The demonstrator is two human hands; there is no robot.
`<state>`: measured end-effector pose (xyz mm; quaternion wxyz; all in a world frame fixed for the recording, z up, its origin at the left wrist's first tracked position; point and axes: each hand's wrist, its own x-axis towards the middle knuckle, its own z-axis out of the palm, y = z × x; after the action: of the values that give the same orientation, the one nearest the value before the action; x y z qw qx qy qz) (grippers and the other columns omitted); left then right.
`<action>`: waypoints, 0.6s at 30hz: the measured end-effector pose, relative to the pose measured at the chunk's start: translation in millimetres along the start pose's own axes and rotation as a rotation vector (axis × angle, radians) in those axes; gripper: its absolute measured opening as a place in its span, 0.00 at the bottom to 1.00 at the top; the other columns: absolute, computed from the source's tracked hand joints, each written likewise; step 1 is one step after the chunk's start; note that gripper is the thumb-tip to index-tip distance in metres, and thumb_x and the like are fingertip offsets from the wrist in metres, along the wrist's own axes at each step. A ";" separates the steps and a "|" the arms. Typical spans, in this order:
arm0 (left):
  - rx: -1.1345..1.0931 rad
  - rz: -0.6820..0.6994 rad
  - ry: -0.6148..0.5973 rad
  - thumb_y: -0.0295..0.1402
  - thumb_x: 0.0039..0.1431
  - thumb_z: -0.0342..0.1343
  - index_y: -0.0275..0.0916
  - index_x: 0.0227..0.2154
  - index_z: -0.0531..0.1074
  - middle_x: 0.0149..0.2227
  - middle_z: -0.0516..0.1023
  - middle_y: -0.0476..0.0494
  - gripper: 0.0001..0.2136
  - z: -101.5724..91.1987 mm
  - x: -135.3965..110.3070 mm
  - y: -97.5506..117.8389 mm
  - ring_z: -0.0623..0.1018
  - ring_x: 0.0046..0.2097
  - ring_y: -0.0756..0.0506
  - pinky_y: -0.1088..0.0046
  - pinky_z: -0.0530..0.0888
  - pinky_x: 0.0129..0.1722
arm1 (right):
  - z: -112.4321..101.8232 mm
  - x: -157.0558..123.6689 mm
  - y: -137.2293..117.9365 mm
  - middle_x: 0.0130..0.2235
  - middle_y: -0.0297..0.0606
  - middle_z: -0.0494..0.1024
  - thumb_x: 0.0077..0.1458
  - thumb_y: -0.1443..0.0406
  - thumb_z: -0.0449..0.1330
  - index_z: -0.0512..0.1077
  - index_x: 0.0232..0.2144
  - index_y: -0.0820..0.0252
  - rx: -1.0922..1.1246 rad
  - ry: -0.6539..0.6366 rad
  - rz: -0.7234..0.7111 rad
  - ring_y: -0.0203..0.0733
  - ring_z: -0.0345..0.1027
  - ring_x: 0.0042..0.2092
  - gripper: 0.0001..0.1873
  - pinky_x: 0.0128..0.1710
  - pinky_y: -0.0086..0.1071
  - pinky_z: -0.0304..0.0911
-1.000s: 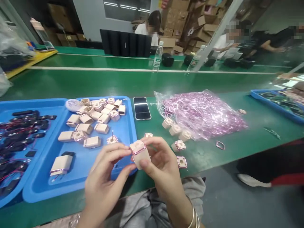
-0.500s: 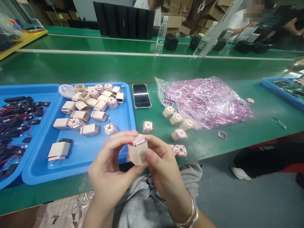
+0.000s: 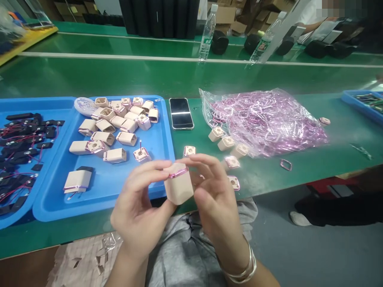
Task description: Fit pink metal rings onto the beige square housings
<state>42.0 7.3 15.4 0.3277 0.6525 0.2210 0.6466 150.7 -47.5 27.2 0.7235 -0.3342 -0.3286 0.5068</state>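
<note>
On green tabletop [image 3: 134,77] (glossy), casings [image 3: 226,143], cartons [image 3: 226,15] beyond

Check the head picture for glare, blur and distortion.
Head view: bright glare scattered over the clear plastic bag; head view: right hand and beige housing look slightly soft; head view: water bottles lean rightward, likely wide-angle distortion; head view: pixelated patch at upper right.

Phone [image 3: 181,114]: flat, dark screen up
Bottle [image 3: 207,36]: clear, upright — black round object [image 3: 219,42] just beside
Second bottle [image 3: 263,46]: clear, near pole [image 3: 281,30]
Cardboard boxes [image 3: 226,15]: behind, partly hidden
Floor [image 3: 269,255]: grey — pale shoe [image 3: 299,219], dark trouser leg [image 3: 338,209]
</note>
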 end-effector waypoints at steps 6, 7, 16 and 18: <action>0.020 -0.089 0.041 0.15 0.48 0.66 0.44 0.47 0.77 0.45 0.81 0.49 0.24 -0.2 -0.9 5.5 0.79 0.49 0.46 0.69 0.78 0.50 | 1.1 2.1 -0.2 0.48 0.36 0.76 0.60 0.67 0.68 0.76 0.46 0.50 -0.113 -0.039 -0.101 0.43 0.73 0.49 0.13 0.46 0.33 0.74; 0.017 -0.099 0.041 0.15 0.47 0.67 0.44 0.48 0.76 0.46 0.81 0.49 0.26 0.0 -1.4 5.9 0.80 0.48 0.45 0.69 0.79 0.49 | 0.9 2.4 -0.6 0.47 0.36 0.76 0.60 0.66 0.68 0.75 0.46 0.50 -0.098 -0.042 -0.079 0.44 0.74 0.48 0.13 0.45 0.34 0.74; -0.043 -0.143 -0.026 0.26 0.49 0.72 0.47 0.49 0.77 0.45 0.82 0.49 0.24 -3.7 -7.3 7.3 0.79 0.47 0.45 0.71 0.80 0.47 | -0.3 -2.7 3.7 0.46 0.38 0.73 0.48 0.66 0.77 0.77 0.45 0.50 -0.301 0.028 -0.307 0.44 0.71 0.48 0.22 0.41 0.30 0.75; -0.111 -0.219 -0.015 0.30 0.50 0.72 0.48 0.49 0.77 0.45 0.82 0.50 0.22 -5.6 -7.7 9.3 0.81 0.46 0.45 0.72 0.82 0.45 | 1.3 -3.5 2.4 0.45 0.39 0.73 0.45 0.68 0.78 0.76 0.48 0.48 -0.381 -0.009 -0.381 0.45 0.69 0.47 0.27 0.38 0.29 0.75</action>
<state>34.7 -3.7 16.3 0.4335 0.6100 0.2522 0.6135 147.4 -50.1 25.5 0.7284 -0.3941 -0.4784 0.2919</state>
